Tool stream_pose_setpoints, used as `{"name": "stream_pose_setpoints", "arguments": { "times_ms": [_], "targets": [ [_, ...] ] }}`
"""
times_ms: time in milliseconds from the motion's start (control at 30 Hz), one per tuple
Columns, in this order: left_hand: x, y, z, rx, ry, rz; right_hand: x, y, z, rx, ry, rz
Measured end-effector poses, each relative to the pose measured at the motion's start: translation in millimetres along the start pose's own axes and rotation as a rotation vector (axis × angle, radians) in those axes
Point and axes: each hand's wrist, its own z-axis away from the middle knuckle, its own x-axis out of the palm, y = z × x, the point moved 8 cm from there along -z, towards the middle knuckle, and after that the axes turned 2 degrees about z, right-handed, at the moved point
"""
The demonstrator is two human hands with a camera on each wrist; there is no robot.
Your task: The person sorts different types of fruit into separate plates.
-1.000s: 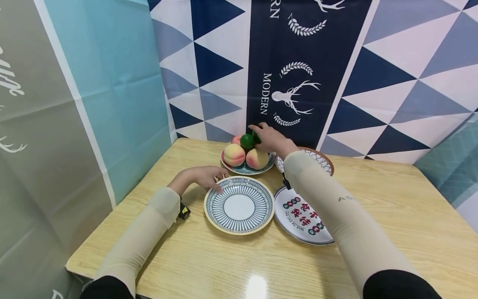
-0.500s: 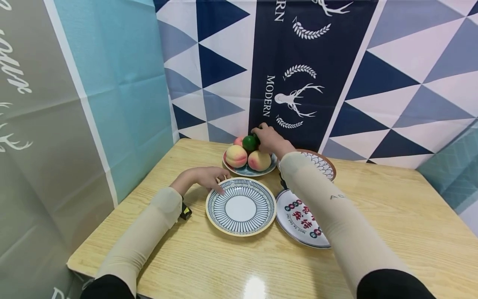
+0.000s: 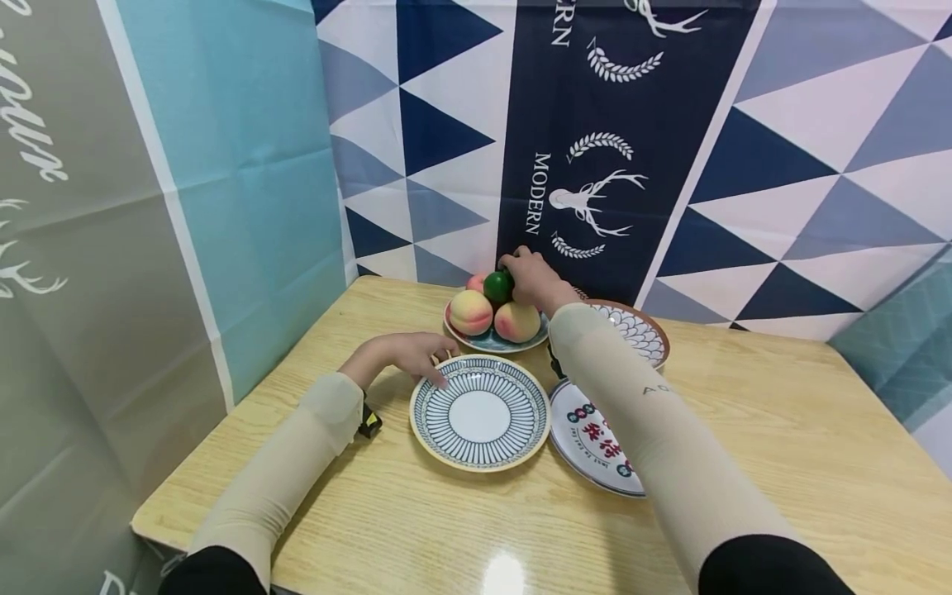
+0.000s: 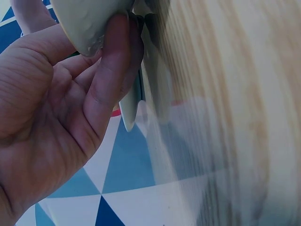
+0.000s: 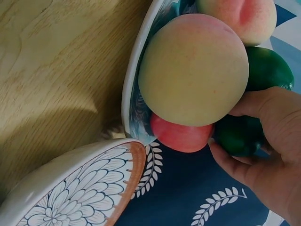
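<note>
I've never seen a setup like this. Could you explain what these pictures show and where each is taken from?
There is no machine here: a person works bare-handed. The wide picture comes from a camera worn on the head, looking forward and down at the table. The other two are taken from the left and right wrists. On the table are a striped plate, a white plate with red characters, a brown-rimmed bowl and a fruit plate bearing peach-like fruits and green ones. The left hand grips the striped plate's rim. The right hand pinches a green fruit; whether it is lifted is hard to tell.
</note>
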Motion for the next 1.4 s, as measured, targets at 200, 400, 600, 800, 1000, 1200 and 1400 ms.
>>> {"name": "stream_pose_setpoints", "arguments": {
  "times_ms": [200,400,600,800,1000,1200,1400],
  "targets": [
    [-0.4,-1.3,0.5,-0.012,0.004,0.012,0.7,-0.9,-2.1,0.005,0.015,0.019],
    [-0.4,-1.6,1.4,-0.014,0.000,0.020,2.6,0.2,-3.7,-0.007,0.022,0.013],
    [0.5,0.4,-1.1,-0.005,0.000,0.012,3.1,4.5,-2.0,-0.012,0.029,0.010],
    [1.3,-1.0,-0.6,-0.015,0.000,0.019,1.0,2.9,1.8,-0.026,0.048,-0.006],
    [1.4,0.4,2.4,-0.032,-0.001,0.016,-0.2,-0.2,4.7,-0.057,0.064,0.003],
    [1.0,1.1,2.2,-0.035,-0.001,0.020,-3.3,0.9,9.4,-0.089,0.097,0.025],
    [0.6,3.2,3.6,-0.035,-0.007,0.023,-8.1,5.6,14.0,-0.114,0.128,0.005]
  ]
}}
